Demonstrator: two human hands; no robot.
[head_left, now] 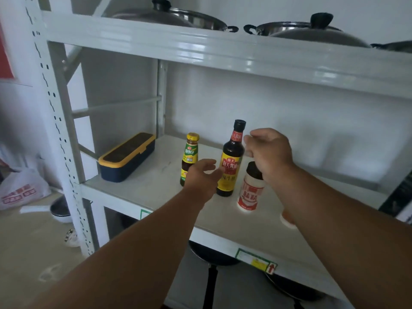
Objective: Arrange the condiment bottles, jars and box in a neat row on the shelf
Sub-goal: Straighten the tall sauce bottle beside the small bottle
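From the head view, both arms reach in over the white shelf (156, 192). The left hand (201, 177) hangs low between the small green-label bottle (189, 157) and the tall soy sauce bottle (231, 161), fingers spread and curled, gripping nothing, thumb toward the soy sauce label. The right hand (268, 150) hovers just behind and above the white jar (250, 188) with its dark cap; its fingers are loosely bunched, and I cannot tell whether they touch the cap or pinch anything. These three stand close together mid-shelf, roughly in a slanted line running toward the front right. The blue-and-yellow box (127, 158) sits well apart at the left end, angled to the shelf edge. A pale, reddish item (287, 218) peeks out under the right forearm near the front edge, too hidden to name.

My read is that the left hand is going for one of the two bottles. To do it well, take the body low on the label, not the neck, so a tall narrow bottle does not tip. Slide it rather than lift it, and keep the wrist clear of its neighbour. Line the bottles up parallel to the shelf front, labels outward, with small even gaps. The right hand can steady the jar while its neighbour moves. The box needs squaring up and bringing closer.
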